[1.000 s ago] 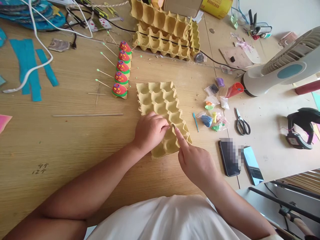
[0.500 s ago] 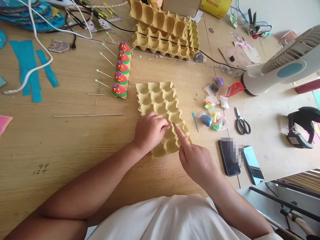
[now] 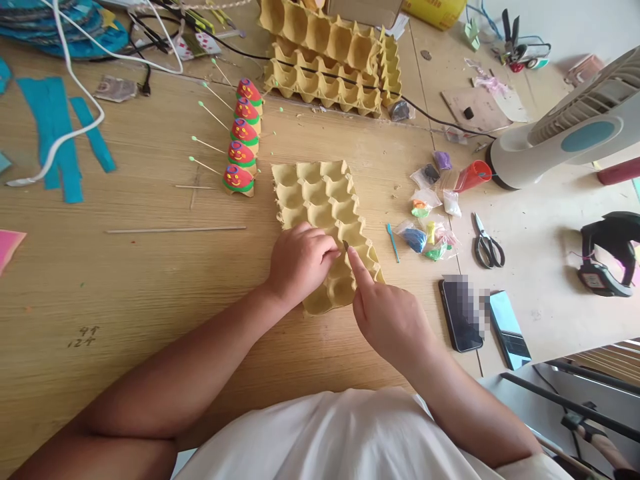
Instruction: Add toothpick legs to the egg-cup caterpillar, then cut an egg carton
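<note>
A yellow-tan cardboard egg tray (image 3: 317,193) lies in front of me with its cups facing up. My left hand (image 3: 301,261) rests over its near part, fingers bent and closed on the ridges between cups. My right hand (image 3: 393,315) is closed around a knife, its index finger stretched along the top. Only the knife's short dark blade (image 3: 346,245) shows, at the tray close to my left fingertips; the handle is hidden in my palm.
Beyond the tray stands a row of red-and-green painted egg-cup figures (image 3: 243,154) with thin sticks. More egg trays (image 3: 320,83) are stacked behind. Clay bags (image 3: 414,239), scissors (image 3: 487,245), two phones (image 3: 459,320) and a white fan (image 3: 560,143) are on the right. A wooden stick (image 3: 175,231) lies left.
My right hand has shifted slightly left and up, and the blade tip sits a little farther up the tray. My left hand holds its place.
</note>
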Demonstrator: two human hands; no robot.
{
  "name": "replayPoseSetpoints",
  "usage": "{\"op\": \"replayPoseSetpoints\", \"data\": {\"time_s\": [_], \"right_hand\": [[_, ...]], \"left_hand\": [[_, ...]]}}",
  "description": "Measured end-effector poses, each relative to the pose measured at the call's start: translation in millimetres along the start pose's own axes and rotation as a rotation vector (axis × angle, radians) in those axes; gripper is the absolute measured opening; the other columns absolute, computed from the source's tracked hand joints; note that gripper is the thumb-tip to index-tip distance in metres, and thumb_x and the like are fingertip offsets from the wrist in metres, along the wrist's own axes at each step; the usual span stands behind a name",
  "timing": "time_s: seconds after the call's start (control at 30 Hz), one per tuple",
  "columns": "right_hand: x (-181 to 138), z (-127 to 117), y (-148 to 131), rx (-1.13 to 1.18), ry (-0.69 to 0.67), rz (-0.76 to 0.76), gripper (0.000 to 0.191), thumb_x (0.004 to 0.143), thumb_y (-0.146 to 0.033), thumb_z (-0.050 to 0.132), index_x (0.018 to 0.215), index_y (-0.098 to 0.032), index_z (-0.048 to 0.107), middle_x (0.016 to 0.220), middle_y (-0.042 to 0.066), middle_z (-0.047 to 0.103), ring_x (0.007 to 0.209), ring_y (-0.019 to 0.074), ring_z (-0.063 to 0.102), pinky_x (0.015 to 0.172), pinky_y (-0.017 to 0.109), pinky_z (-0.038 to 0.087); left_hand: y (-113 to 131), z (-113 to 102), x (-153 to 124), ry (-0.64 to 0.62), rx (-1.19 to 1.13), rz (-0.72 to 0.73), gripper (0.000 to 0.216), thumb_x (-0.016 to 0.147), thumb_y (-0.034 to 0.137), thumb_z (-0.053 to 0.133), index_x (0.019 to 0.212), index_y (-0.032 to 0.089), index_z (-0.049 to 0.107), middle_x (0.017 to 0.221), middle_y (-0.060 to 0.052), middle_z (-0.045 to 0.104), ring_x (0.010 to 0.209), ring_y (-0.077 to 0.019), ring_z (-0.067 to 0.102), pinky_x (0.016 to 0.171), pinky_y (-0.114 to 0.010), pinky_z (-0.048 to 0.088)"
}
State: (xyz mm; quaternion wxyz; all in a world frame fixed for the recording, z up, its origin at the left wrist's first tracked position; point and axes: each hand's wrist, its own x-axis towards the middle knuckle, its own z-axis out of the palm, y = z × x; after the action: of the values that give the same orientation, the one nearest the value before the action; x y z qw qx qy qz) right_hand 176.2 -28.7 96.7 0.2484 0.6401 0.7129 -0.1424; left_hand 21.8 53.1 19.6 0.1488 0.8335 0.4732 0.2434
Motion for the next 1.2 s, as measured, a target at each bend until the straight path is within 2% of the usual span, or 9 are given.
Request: {"op": "replayPoseSetpoints", "data": {"time_s": [0.37, 0.6, 0.77, 0.93, 1.1, 1.2], "right_hand": [[1.7, -9.1, -3.8, 0.003, -0.051, 0.006, 0.072, 0.102, -0.024, 0.033, 0.163, -0.021, -0.004, 0.079, 0.003, 0.075, 0.069, 0.0198, 0.072, 0.055, 0.027, 0.043], [5.2, -8.3, -5.7, 0.001, -0.009, 0.003, 0.072, 0.101, -0.023, 0.036, 0.164, -0.018, 0.001, 0.081, 0.005, 0.075, 0.071, 0.0205, 0.073, 0.053, 0.027, 0.043], [6.2, -6.8, -4.0, -0.001, -0.025, -0.003, 0.072, 0.101, -0.023, 0.035, 0.164, -0.020, 0.000, 0.078, 0.003, 0.075, 0.067, 0.0200, 0.072, 0.053, 0.027, 0.042], [8.3, -9.2, -4.3, 0.017, 0.018, -0.013, 0.070, 0.102, -0.026, 0.035, 0.164, -0.019, 0.004, 0.083, 0.005, 0.076, 0.071, 0.0207, 0.072, 0.054, 0.027, 0.043], [6.3, -8.7, -5.4, 0.001, -0.036, -0.002, 0.072, 0.101, -0.022, 0.035, 0.164, -0.020, -0.001, 0.080, 0.004, 0.075, 0.068, 0.0201, 0.072, 0.055, 0.027, 0.043], [12.1, -9.0, -7.5, 0.007, 0.007, 0.003, 0.071, 0.101, -0.025, 0.036, 0.164, -0.019, 0.003, 0.081, 0.005, 0.076, 0.072, 0.0212, 0.073, 0.054, 0.027, 0.044]], "left_hand": [[0.4, 0.0, -0.2, -0.003, 0.013, 0.004, 0.020, 0.091, 0.028, 0.066, 0.072, 0.022, 0.068, 0.073, -0.001, 0.069, 0.078, -0.0217, 0.056, 0.067, -0.035, 0.037], [1.1, -1.3, 0.5, -0.014, 0.029, 0.012, 0.024, 0.092, 0.028, 0.064, 0.069, 0.022, 0.067, 0.071, -0.003, 0.067, 0.078, -0.0220, 0.056, 0.066, -0.035, 0.036], [0.6, -0.6, 0.3, -0.011, 0.000, 0.013, 0.019, 0.090, 0.029, 0.067, 0.072, 0.022, 0.068, 0.074, -0.002, 0.068, 0.080, -0.0219, 0.056, 0.066, -0.035, 0.036], [0.8, -0.6, -0.2, -0.003, 0.033, 0.010, 0.026, 0.091, 0.027, 0.064, 0.066, 0.022, 0.065, 0.068, -0.002, 0.064, 0.077, -0.0214, 0.054, 0.064, -0.035, 0.034], [0.6, -0.4, -0.2, 0.000, 0.002, 0.017, 0.021, 0.090, 0.028, 0.066, 0.070, 0.022, 0.067, 0.072, -0.001, 0.067, 0.079, -0.0215, 0.055, 0.066, -0.035, 0.035], [0.6, -1.1, -0.1, -0.003, 0.032, 0.027, 0.023, 0.091, 0.027, 0.064, 0.068, 0.022, 0.065, 0.069, -0.002, 0.065, 0.077, -0.0214, 0.055, 0.065, -0.035, 0.034]]}}
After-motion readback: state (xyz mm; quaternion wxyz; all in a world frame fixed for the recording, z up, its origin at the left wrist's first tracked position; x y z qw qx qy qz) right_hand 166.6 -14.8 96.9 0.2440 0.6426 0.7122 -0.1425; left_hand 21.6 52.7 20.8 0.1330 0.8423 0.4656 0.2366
